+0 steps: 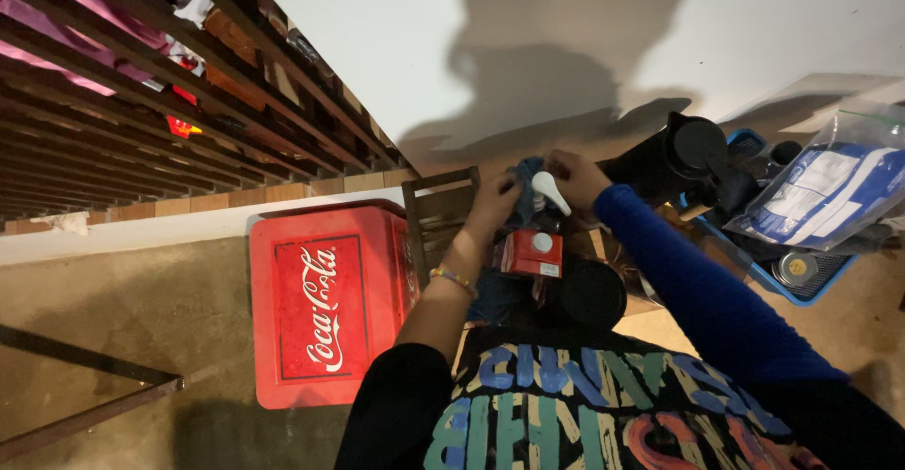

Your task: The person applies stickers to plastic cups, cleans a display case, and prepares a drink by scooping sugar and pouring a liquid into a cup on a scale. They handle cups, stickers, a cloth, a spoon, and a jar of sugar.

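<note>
Far left, up top: a slatted wooden screen (141, 83) with pink cloth behind it. Below that, a red cooler (325, 310) standing on the concrete floor (123, 319), and just beside it the back of a wooden chair (438, 211).

At centre, the left hand (498, 198), bracelet at the wrist, fingers closed in a pinch on a blue cloth (524, 197). Right against it, the right hand (577, 178), in a blue sleeve, fingers curled round a white piece (550, 192) that pokes out of the cloth. Directly under both hands, a red carton (531, 251) with a white round cap, upright, close to the body and not held. Just right of the carton, a black round object (589, 296).

Judged from the grip: wiping or working the white piece with the cloth, midway rather than finished. Calls next for a steady pinch from the left while the right turns or pulls the piece, and for care not to knock the carton below.

Further right, a black jug (681, 154) lying tilted, then a blue tray (811, 289) holding a clear plastic bag (830, 187) with a blue and white sheet inside.

Hard to tell: what the white piece is, whether it joins the carton, and what carries the carton, with no tabletop showing under it. Fingertips mostly buried in cloth. Tray cut off at the right edge; contents dark and unclear.
</note>
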